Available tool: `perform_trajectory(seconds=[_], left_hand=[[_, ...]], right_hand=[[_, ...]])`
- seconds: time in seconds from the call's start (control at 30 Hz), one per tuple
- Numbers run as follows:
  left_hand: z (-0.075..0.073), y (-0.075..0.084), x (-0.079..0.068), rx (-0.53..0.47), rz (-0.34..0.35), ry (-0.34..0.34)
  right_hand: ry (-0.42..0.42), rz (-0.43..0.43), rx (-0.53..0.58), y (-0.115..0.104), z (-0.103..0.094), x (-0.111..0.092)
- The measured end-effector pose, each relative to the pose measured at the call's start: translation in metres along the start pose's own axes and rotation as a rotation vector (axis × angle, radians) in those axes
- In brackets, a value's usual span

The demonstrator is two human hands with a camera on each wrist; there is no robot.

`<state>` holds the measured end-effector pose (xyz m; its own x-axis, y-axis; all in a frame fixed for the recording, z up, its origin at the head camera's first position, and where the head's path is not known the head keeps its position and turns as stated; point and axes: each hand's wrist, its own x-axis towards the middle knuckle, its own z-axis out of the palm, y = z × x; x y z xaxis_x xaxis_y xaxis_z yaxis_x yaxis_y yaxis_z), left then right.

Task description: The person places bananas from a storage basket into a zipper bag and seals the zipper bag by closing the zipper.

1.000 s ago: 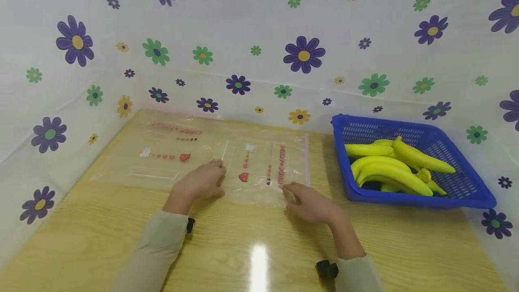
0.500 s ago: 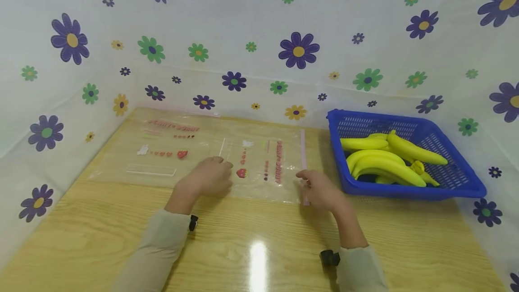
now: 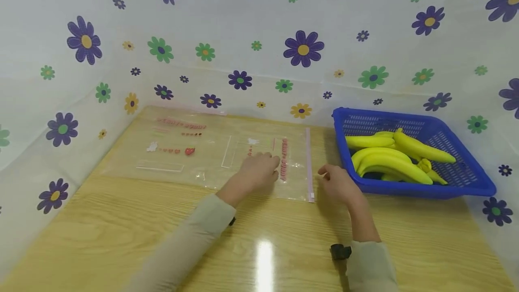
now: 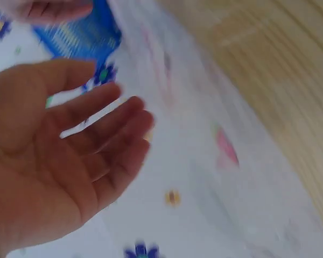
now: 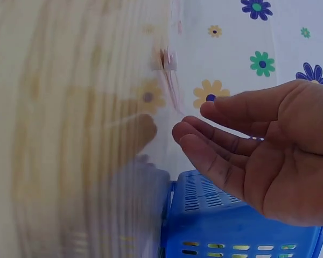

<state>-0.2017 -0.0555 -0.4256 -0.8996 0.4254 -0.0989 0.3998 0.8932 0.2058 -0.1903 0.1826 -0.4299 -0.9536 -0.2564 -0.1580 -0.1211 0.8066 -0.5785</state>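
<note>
Two clear zip bags with pink lettering and strawberry prints lie flat on the table, the left bag [image 3: 129, 143] beside the right bag [image 3: 298, 159]. My left hand [image 3: 256, 171] is over the middle of the right bag and covers part of its print. In the left wrist view the left hand [image 4: 70, 156] has loosely bent fingers and an empty palm. My right hand [image 3: 339, 184] is just right of the bag's pink zip strip [image 3: 309, 161], near its slider [image 3: 311, 197]. The right wrist view shows the right hand [image 5: 253, 156] holding nothing, its fingers slightly bent.
A blue plastic basket [image 3: 421, 190] with several yellow bananas [image 3: 391, 171] stands at the right, close beside my right hand. A white flower-printed sheet [image 3: 259, 21] encloses the back and sides of the wooden table [image 3: 227, 247].
My left hand has moved right, from the right bag's left edge to its middle. My right hand has gone from the bag's lower right part past the zip strip toward the basket.
</note>
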Motion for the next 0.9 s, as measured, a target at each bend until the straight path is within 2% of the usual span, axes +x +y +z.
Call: perform_trajectory(seconds=[0.1,0.2,0.3,0.43,0.53,0.67,0.9], left_hand=[[0.01,0.02,0.019,-0.053,-0.012,0.007],[0.019,0.035,0.032,-0.089,-0.019,0.002],[0.025,0.046,0.041,-0.125,-0.027,-0.016],[0.03,0.057,0.048,-0.146,-0.044,-0.062],[0.031,0.062,0.053,-0.173,-0.067,-0.089],[0.032,0.067,0.056,-0.216,-0.096,-0.087],[0.039,0.069,0.06,-0.156,-0.076,-0.068]], right_hand=[[-0.014,-0.001,0.007,0.005,0.0,0.003],[-0.029,-0.001,0.015,0.007,0.002,0.007],[-0.044,0.001,0.033,0.009,0.002,0.009],[-0.05,-0.039,0.041,0.014,0.0,0.009],[-0.047,-0.059,0.048,0.018,-0.002,0.008],[-0.05,-0.051,0.059,0.021,-0.003,0.008],[-0.033,-0.068,0.051,0.025,-0.001,0.007]])
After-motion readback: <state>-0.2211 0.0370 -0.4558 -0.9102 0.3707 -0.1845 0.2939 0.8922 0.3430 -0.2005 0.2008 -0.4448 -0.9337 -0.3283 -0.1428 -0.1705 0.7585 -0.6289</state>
